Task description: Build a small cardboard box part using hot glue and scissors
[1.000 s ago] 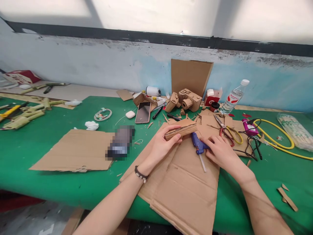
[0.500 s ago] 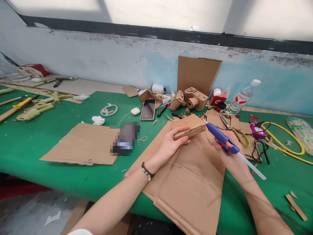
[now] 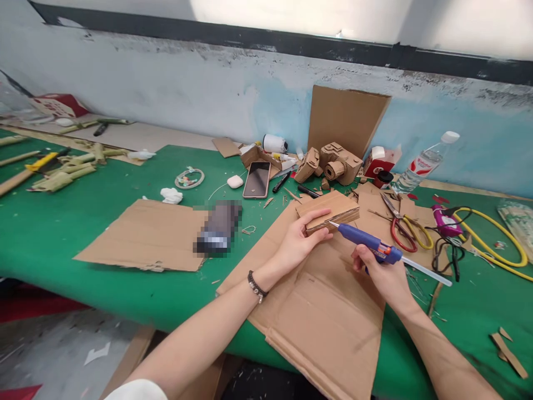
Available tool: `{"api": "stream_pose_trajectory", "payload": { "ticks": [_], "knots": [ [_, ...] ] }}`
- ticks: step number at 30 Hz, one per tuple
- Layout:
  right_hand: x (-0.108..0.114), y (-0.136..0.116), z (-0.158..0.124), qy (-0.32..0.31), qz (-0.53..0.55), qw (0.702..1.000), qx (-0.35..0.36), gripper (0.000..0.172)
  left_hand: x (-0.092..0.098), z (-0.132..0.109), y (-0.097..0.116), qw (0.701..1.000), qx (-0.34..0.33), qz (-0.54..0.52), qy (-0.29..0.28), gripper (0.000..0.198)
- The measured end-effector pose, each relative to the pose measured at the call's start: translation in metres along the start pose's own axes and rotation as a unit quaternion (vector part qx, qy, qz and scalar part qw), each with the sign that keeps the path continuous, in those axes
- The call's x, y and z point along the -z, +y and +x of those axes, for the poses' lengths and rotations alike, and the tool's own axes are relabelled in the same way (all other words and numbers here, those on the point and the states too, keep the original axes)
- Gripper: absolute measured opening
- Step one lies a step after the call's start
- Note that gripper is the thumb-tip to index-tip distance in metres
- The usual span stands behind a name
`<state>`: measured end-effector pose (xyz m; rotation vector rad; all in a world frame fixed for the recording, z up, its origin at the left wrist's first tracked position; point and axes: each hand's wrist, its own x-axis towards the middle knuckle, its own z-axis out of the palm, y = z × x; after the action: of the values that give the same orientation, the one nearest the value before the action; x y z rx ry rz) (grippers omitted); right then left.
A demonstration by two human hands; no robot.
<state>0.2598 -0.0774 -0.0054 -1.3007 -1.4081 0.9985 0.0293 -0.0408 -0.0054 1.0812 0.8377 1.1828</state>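
In the head view, the right hand (image 3: 387, 280) has just lifted the blue glue gun (image 3: 366, 240) off the cardboard sheet (image 3: 333, 316) and swung its nozzle (image 3: 334, 224) across to the near long edge of the cardboard block (image 3: 328, 206); half a second ago that nozzle was by the block's right end, and now it points in close beside the left thumb; to judge by this, the gun has gone from being picked up to being used on the layered edge, though whether the tip touches the cardboard, or any glue is coming out, I cannot tell.

The right hand is closed around the gun's grip, thumb uppermost along its side, with the clear glue stick (image 3: 427, 270) jutting out of the back; the left hand (image 3: 302, 244) is partly open, narrowed to the block's thickness, fingers over the top and thumb along the near side, gripping its left end.

The block sits over the far part of the sheet, which spreads across the bench (image 3: 166, 300) and hangs past its front edge; whether the block's underside rests on anything is hidden; the scissors (image 3: 398, 215) lie to its right, and the cardboard camera (image 3: 343, 161) stands behind it, towards the bench's back edge.
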Motion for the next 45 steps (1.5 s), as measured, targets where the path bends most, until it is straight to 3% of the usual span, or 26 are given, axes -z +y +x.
{"api": "stream_pose_trajectory", "payload": {
  "ticks": [12, 45],
  "knots": [
    [-0.002, 0.000, -0.001, 0.033, -0.062, 0.997, -0.016, 0.065, 0.000, 0.001, -0.002, 1.000, 0.009, -0.006, -0.006, 0.073],
    [-0.001, -0.007, -0.001, 0.094, -0.104, 0.987, -0.076, 0.075, 0.002, 0.001, -0.005, 0.999, 0.009, -0.047, -0.009, 0.070]
  ]
}}
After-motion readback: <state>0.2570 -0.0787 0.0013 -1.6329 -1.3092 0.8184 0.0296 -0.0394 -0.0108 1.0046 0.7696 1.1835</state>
